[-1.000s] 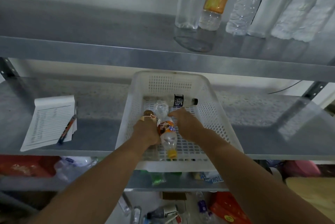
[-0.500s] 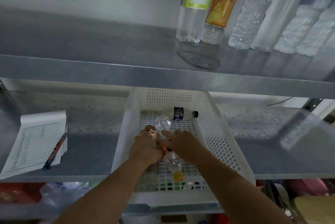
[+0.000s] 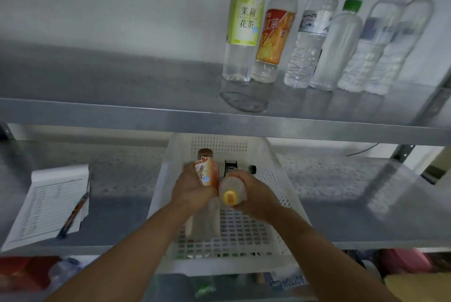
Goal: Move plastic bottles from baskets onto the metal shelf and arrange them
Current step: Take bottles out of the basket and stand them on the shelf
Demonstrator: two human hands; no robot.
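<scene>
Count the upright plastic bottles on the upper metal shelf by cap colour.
Green-capped clear plastic bottles: 4
Red-capped clear plastic bottle with orange label: 1
White-capped clear plastic bottle: 1
Total: 6

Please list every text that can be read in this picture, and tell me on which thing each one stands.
"茉莉花茶": green-label bottle on the upper shelf.
"红茶", first sign unclear: orange-label bottle.
"香", "龙": brown-cap bottle in the left hand.
"BOTTOM", upside down: wrapper below the basket.
Too blurred: notepad, water-bottle labels, black label, yellow-cap bottle in the right hand.
</scene>
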